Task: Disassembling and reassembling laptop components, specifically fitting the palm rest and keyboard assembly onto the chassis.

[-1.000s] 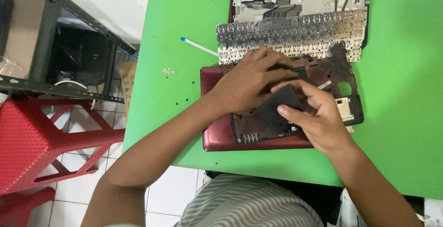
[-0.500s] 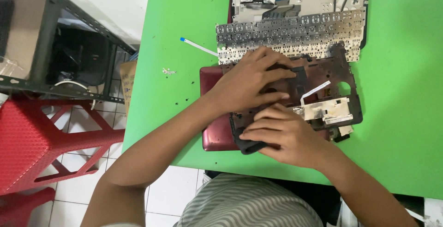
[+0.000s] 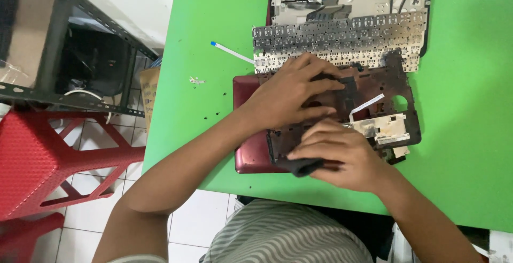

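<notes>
Green tabletop (image 3: 214,113) fills the centre and right of the frame, with white floor tiles and a red plastic stool (image 3: 48,161) at lower left. Mid-frame lies a dismantled laptop: a dark inner frame (image 3: 374,94) sits on a maroon base shell (image 3: 248,151). The left hand (image 3: 291,94) is spread flat on the frame's upper left part, apparently pinning it steady. The right hand (image 3: 342,156) curls closed around a dark cloth (image 3: 302,165) at the frame's near edge, pressed down as if for wiping. Just above, toward the top of the frame, rests a detached keyboard (image 3: 342,41), and a thin white ribbon cable (image 3: 232,53) lies to its left.
</notes>
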